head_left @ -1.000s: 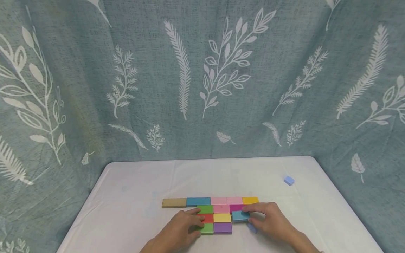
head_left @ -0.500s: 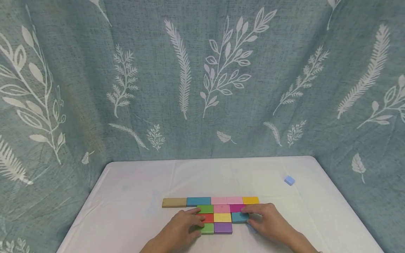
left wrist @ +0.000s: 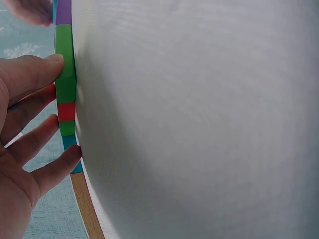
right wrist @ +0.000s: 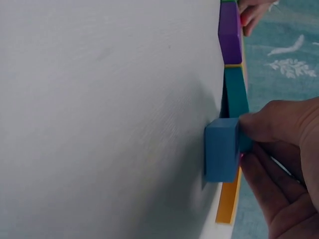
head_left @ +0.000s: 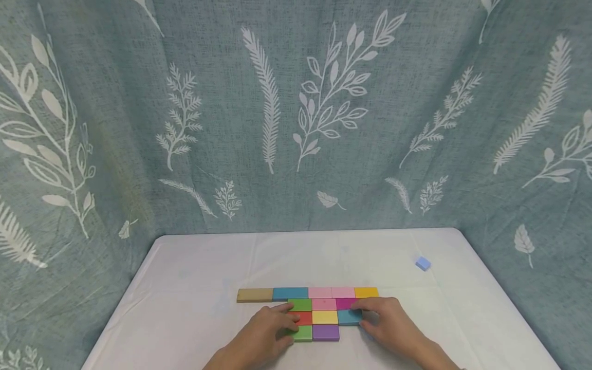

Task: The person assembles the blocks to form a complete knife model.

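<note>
Flat coloured blocks lie in close rows on the white table. My right hand (head_left: 393,326) pinches a teal block (head_left: 349,317) by its right end, against the yellow block (head_left: 325,317) and below the magenta one (head_left: 347,303). Beside the right thumb in the right wrist view stands a light blue block (right wrist: 222,149), mostly hidden in the head view. My left hand (head_left: 267,329) rests at the rows' left edge, fingers spread and fairly straight. Its thumb touches the front green block (left wrist: 65,50); other fingertips are at the red block (left wrist: 66,112) and the farther green block (left wrist: 67,129).
In the back row lie a wooden tan block (head_left: 255,295), a blue block (head_left: 290,294), two pink ones and an orange block (head_left: 367,292). A purple block (head_left: 326,332) sits in front. A small light blue block (head_left: 423,263) lies apart at the back right. Patterned curtains (head_left: 287,128) surround the table.
The teal block has come down from a slightly raised position and slid left against the yellow block, the right hand moving with it. My left hand stays in place.
</note>
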Demonstrator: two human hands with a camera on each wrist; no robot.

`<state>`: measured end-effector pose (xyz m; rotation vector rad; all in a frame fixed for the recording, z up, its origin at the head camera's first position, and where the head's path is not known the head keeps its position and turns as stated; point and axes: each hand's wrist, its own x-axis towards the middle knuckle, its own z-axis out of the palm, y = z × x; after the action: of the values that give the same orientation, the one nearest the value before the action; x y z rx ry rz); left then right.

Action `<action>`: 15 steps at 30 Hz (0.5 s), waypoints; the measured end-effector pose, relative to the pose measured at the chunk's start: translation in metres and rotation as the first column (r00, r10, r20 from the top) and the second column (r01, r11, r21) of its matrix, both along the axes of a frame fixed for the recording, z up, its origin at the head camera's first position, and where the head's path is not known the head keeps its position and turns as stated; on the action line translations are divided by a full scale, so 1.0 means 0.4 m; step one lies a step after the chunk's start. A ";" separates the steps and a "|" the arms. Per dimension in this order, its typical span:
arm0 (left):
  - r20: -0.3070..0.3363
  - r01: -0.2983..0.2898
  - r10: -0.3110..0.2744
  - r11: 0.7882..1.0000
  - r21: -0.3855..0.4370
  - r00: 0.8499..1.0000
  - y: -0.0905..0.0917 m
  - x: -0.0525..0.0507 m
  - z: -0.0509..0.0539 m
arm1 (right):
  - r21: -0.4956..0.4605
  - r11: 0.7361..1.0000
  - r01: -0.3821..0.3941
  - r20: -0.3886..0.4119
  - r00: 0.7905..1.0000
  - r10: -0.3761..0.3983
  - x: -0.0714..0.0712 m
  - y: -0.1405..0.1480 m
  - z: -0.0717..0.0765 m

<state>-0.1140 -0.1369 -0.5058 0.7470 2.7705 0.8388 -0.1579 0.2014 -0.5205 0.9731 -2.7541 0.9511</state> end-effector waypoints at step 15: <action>0.006 -0.001 0.001 1.000 0.006 1.000 -0.002 0.000 0.004 | 0.114 0.985 0.133 0.071 0.987 -0.142 0.015 -0.052 0.026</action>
<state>-0.1140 -0.1377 -0.5040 0.7429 2.7645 0.8481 -0.1517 0.1808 -0.5101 0.7614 -2.9217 0.8443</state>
